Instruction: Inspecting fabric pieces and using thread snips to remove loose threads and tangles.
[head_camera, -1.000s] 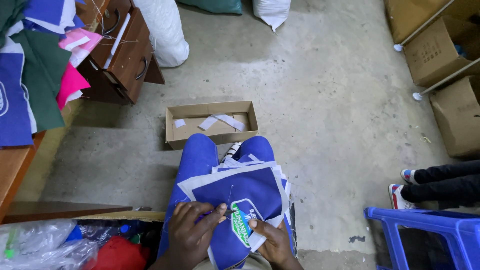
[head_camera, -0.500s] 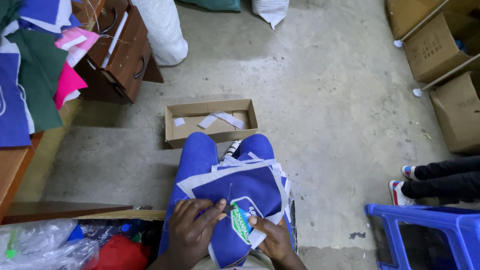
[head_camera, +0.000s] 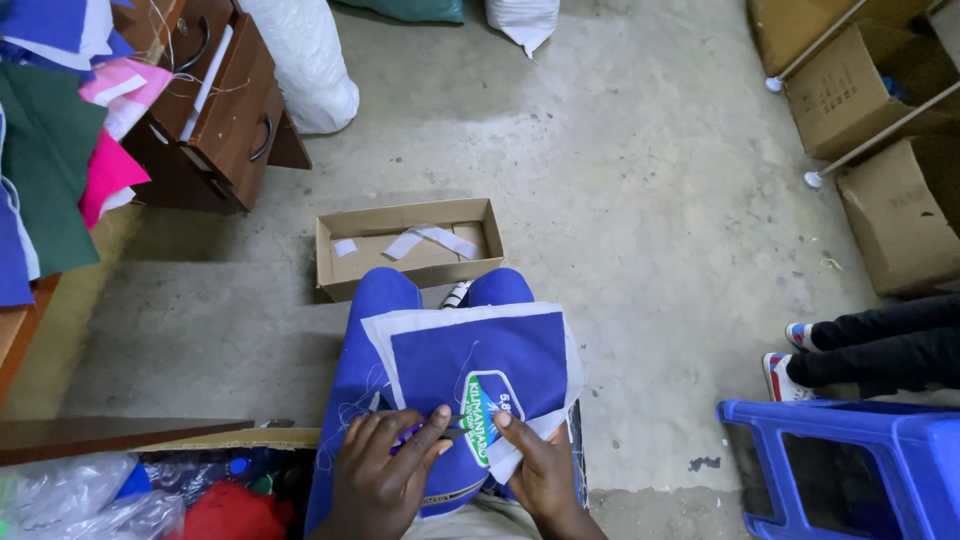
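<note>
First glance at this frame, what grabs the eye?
The blue fabric panel backed with white, spread over the person's lap at bottom centre, with a green and white embroidered badge; the left hand and right hand pinch it at the near edge, a small tool seemingly between them. Just beyond the knees, a shallow open cardboard box with white scraps sits on the concrete floor. A bright blue plastic stool stands at lower right.

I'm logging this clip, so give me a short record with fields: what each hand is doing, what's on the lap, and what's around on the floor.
left hand: left hand pinches the blue fabric piece on the lap
right hand: right hand holds the fabric's near edge beside the embroidered badge
floor ahead: open cardboard box holding white strips
right side: blue plastic stool; another person's legs
left side: wooden drawer unit
</note>
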